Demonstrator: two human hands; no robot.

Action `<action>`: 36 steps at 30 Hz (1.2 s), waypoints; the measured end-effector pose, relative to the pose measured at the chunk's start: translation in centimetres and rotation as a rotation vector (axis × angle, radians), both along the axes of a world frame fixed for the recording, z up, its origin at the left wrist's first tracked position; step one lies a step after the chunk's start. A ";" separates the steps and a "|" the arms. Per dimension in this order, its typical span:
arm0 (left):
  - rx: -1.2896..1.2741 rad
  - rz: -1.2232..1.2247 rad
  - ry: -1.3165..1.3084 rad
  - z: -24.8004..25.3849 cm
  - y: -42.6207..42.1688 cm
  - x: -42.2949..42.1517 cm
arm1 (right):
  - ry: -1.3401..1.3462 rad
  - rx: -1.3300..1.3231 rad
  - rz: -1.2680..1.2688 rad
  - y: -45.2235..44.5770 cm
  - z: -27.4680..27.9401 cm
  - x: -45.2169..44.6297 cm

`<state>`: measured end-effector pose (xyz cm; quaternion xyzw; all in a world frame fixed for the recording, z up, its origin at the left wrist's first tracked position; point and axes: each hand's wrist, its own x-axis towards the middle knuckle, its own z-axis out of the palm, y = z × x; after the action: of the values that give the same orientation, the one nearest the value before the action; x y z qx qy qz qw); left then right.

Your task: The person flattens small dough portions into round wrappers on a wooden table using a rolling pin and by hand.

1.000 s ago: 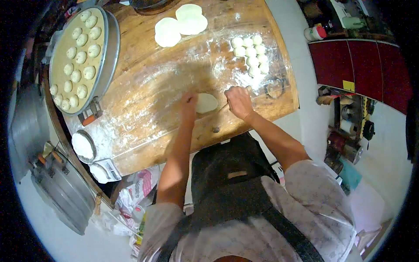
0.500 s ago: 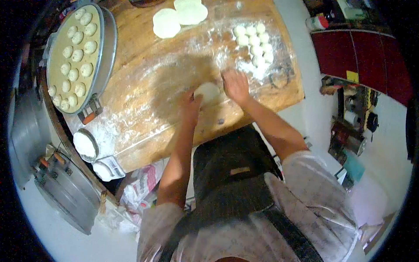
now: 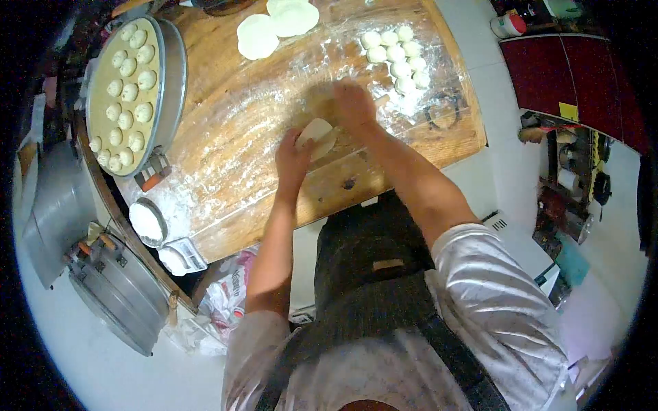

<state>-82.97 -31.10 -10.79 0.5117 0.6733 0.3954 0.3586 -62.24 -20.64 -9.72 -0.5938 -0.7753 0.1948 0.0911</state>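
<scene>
My left hand (image 3: pixel 293 152) pinches the edge of a thin round dough wrapper (image 3: pixel 319 137), thumb on top. The wrapper is tilted up off the wooden table (image 3: pixel 233 137). Just beyond it to the right, my right hand (image 3: pixel 354 104) is closed and somewhat blurred. The pale wooden end of a rolling pin (image 3: pixel 382 101) pokes out on its right side; the rest of the pin is hidden. Close by at the right lie several small floured dough pieces (image 3: pixel 395 53). Larger flat dough rounds (image 3: pixel 258 38) rest at the table's far side, partly overlapping.
At the left a round steamer tray (image 3: pixel 103 96) holds several pleated buns (image 3: pixel 125 120). A bowl of flour (image 3: pixel 146 222) and a small white scale (image 3: pixel 181 257) stand at the near left corner. Metal lids (image 3: pixel 116 294) lean below. Dark red cabinets (image 3: pixel 541 75) are at the right.
My left hand has raised and tilted the wrapper, which lay flatter on the table before. My right hand has moved away from me and slightly left. The whole view has shifted a little.
</scene>
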 end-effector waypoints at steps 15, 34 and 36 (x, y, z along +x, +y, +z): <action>0.216 -0.317 0.288 4.3 16.3 16.8 | 0.093 -0.038 0.071 -7.9 -3.1 5.5; 0.043 -0.371 0.915 3.5 8.7 13.8 | 0.186 0.139 0.244 -8.1 -0.7 8.4; -0.009 -0.382 0.864 1.8 10.3 13.0 | 0.110 0.194 0.216 -7.3 -1.3 8.0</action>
<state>-69.95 -20.82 -9.01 0.7425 0.6563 0.0703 0.1137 -54.19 -27.97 -11.04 -0.4836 -0.8438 0.1601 0.1688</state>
